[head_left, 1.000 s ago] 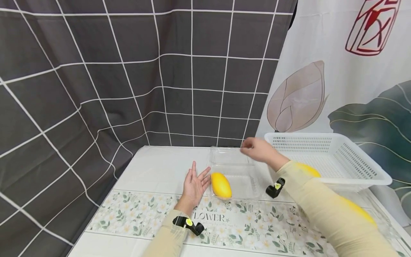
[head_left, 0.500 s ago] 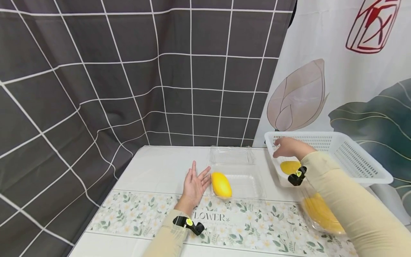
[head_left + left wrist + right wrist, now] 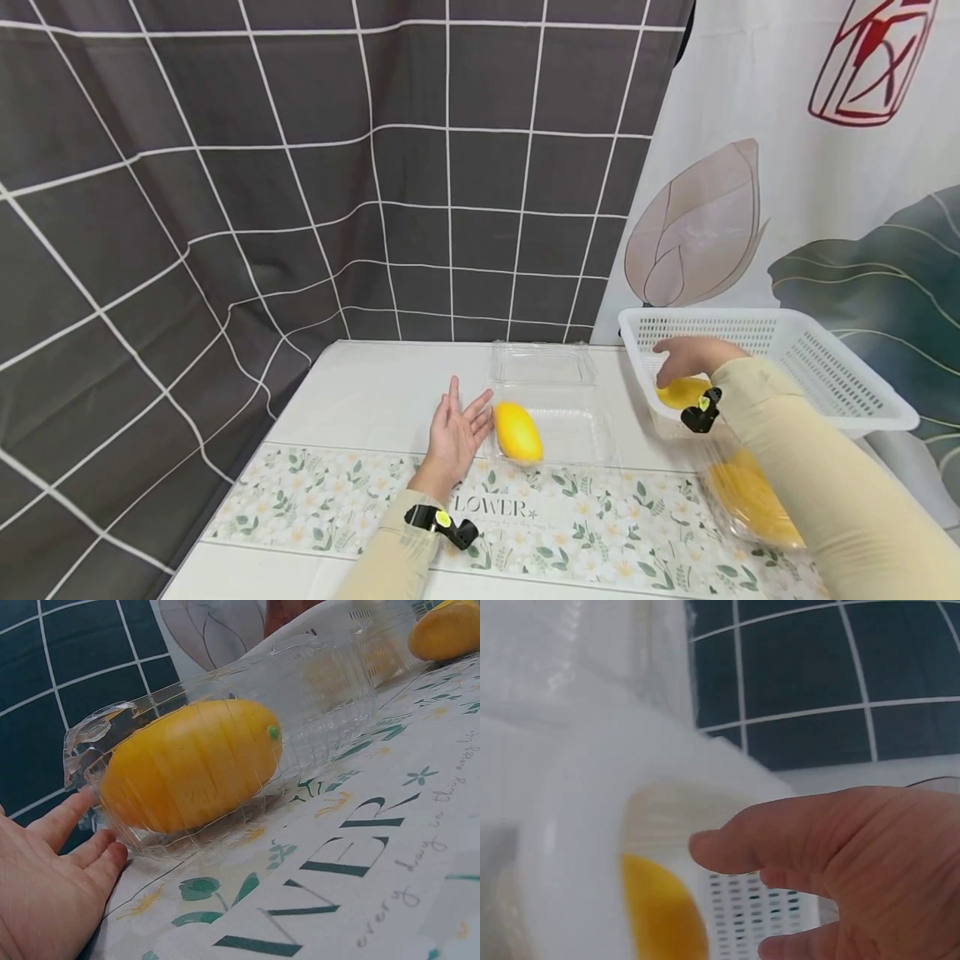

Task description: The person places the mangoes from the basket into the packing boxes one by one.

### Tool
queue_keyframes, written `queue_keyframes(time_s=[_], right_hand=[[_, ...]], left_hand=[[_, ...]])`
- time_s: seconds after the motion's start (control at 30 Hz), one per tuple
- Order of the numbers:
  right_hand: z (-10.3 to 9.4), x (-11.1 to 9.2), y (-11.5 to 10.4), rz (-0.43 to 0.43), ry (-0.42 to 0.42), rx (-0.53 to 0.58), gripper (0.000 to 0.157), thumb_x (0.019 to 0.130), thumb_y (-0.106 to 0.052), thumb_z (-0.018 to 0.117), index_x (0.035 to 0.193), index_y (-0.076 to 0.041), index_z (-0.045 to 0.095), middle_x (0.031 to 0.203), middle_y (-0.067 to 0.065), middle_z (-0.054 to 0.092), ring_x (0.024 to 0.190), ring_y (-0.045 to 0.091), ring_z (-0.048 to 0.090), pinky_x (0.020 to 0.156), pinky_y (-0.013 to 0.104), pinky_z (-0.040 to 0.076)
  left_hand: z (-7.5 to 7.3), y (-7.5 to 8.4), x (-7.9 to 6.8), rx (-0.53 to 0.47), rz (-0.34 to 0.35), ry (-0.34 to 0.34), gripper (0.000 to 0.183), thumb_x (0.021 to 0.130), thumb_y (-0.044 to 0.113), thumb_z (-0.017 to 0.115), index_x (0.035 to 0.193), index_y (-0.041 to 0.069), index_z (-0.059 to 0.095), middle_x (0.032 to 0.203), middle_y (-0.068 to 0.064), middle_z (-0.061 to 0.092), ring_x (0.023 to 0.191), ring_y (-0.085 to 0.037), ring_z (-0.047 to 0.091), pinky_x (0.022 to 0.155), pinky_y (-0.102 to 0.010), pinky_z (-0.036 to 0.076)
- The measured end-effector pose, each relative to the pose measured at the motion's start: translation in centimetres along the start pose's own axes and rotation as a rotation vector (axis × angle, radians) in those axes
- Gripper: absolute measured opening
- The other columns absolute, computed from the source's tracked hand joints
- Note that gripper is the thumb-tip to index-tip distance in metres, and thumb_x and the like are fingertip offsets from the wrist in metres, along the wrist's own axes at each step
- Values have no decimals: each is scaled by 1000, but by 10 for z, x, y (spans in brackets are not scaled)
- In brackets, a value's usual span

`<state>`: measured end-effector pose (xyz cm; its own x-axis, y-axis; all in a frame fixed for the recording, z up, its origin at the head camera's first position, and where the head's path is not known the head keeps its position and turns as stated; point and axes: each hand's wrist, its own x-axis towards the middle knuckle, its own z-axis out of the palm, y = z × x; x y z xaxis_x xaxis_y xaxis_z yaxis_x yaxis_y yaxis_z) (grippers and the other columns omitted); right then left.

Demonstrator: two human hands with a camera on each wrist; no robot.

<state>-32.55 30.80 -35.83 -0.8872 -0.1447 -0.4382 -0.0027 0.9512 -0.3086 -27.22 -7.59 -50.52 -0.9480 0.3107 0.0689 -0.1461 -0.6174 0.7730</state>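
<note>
My left hand [image 3: 452, 433] lies palm up with spread fingers on the table. Its fingertips touch the left side of a clear plastic clamshell box [image 3: 573, 435], whose lid is folded back. One yellow mango [image 3: 517, 432] sits in the box's left half; the left wrist view shows a green dot on this mango [image 3: 195, 765]. On the right, my right hand [image 3: 697, 357] reaches down into a white basket, just above another yellow mango [image 3: 681, 393]. In the right wrist view, the thumb and fingers of the right hand [image 3: 832, 862] are apart from that mango [image 3: 660, 911].
The white perforated basket [image 3: 892, 414] stands at the table's back right. In front of it is another clear box with yellow fruit [image 3: 753, 500], partly hidden by the right sleeve. A floral runner [image 3: 337, 500] crosses the table, and a dark checked curtain [image 3: 405, 192] hangs behind.
My right hand has moved right from beside the box lid into the basket, then lower toward the mango there. The left hand has stayed in place.
</note>
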Motion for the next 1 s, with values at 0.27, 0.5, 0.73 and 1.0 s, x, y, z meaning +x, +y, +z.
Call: queue_keyframes(time_s=[0.27, 0.5, 0.73, 1.0], right_hand=[[17, 4, 9, 61, -80, 31, 87, 64, -27, 77, 139, -7, 37, 134, 31, 33, 104, 40, 40, 87, 62, 34], [28, 9, 15, 93, -110, 109, 86, 63, -19, 79, 138, -7, 38, 121, 22, 46, 96, 34, 44, 76, 44, 42], [38, 13, 23, 34, -92, -5, 57, 68, -19, 78, 119, -10, 55, 99, 11, 55, 88, 30, 47, 71, 38, 43], [42, 18, 28, -35, 4, -157, 35, 68, -21, 78, 96, -13, 59, 82, 2, 57, 76, 24, 50, 64, 37, 41]], left_hand=[[0, 1, 0, 14, 11, -9, 50, 97, 48, 5, 145, 40, -8, 147, -20, 23, 135, -37, 15, 110, -44, 17], [0, 0, 1, 13, 13, 1, 51, 97, 50, 9, 145, 42, -5, 147, -20, 24, 135, -37, 16, 110, -44, 17], [-1, 0, 1, 1, 5, 1, 52, 96, 51, 9, 145, 41, -7, 147, -19, 24, 135, -37, 17, 110, -43, 17], [0, 1, 1, 5, 14, -10, 52, 97, 49, 7, 145, 39, -8, 147, -20, 23, 134, -38, 17, 109, -44, 17]])
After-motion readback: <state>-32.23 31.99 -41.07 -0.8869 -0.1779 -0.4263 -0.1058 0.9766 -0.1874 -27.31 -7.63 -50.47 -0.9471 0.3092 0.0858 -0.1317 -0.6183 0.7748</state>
